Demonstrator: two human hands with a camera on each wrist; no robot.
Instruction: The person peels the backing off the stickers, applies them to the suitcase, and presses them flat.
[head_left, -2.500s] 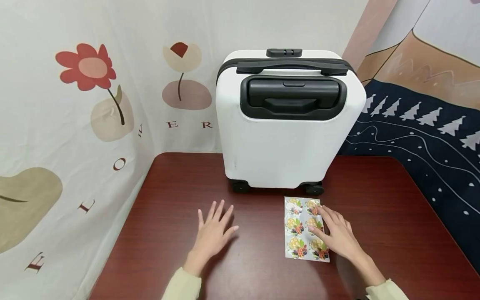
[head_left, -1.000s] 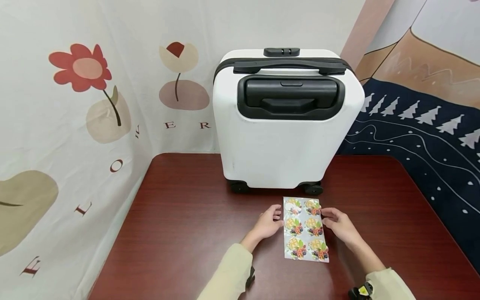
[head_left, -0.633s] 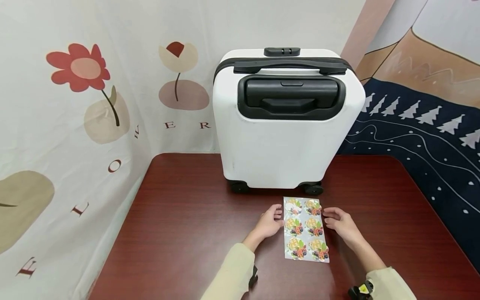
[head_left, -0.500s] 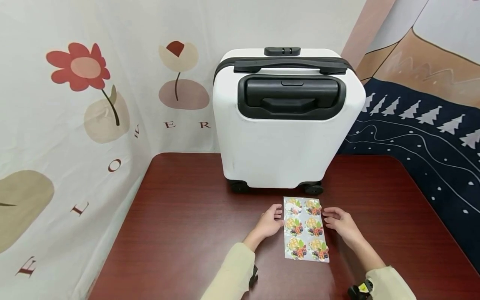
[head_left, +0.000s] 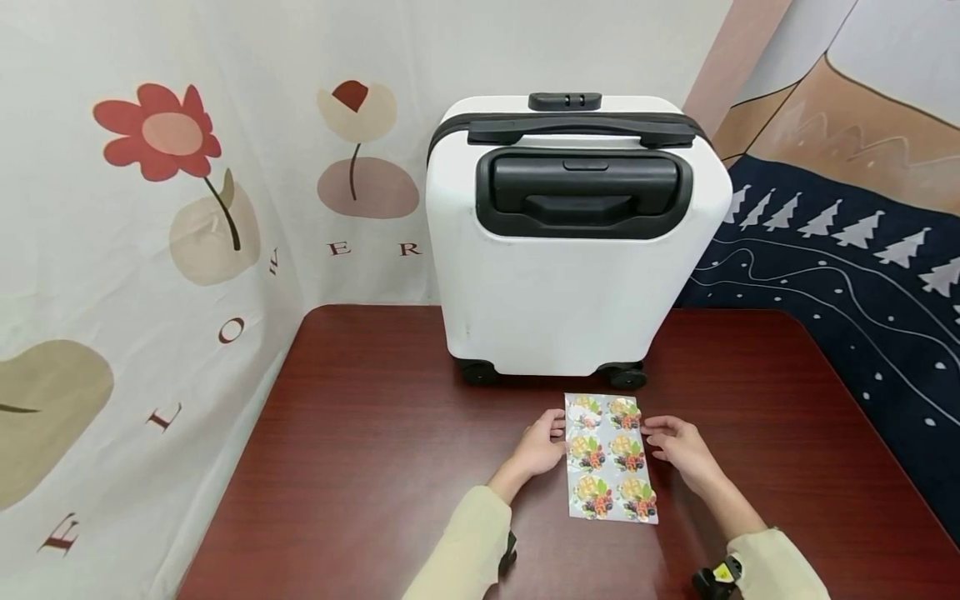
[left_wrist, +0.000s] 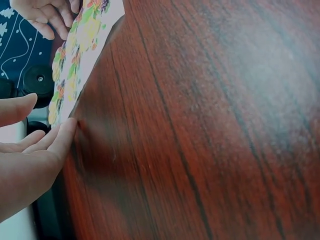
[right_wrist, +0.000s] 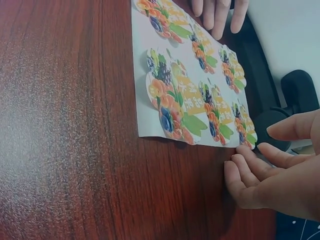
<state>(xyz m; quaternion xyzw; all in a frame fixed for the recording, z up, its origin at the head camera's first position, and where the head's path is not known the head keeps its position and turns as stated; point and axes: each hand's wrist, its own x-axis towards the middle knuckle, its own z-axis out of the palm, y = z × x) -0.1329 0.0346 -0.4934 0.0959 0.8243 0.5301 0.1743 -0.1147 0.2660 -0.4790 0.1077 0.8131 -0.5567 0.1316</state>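
A sheet of fruit stickers [head_left: 606, 467] lies flat on the table, its pictures printed in two columns on white paper. Along its left edge is my left hand [head_left: 538, 446], fingertips right at the paper. The left wrist view shows that hand's fingers [left_wrist: 62, 140] fairly straight, with the thumb [left_wrist: 17, 109] held apart from them. My right hand [head_left: 684, 450] is on the opposite side, fingers relaxed and slightly bent. In the right wrist view its fingertips [right_wrist: 245, 152] come up to the sheet's edge, and the thumb stays away from the paper.
Right behind the sheet stands a white suitcase [head_left: 558, 304] with a black recessed handle [head_left: 585, 192] and black wheels [head_left: 626, 377]. The dark red wooden table [head_left: 360, 433] reaches back to a printed cloth [head_left: 360, 50] hung behind it.
My left hand has come over from the left to the sheet's left edge. My right hand has slid off the paper to its right edge. Lately both hands have barely moved.
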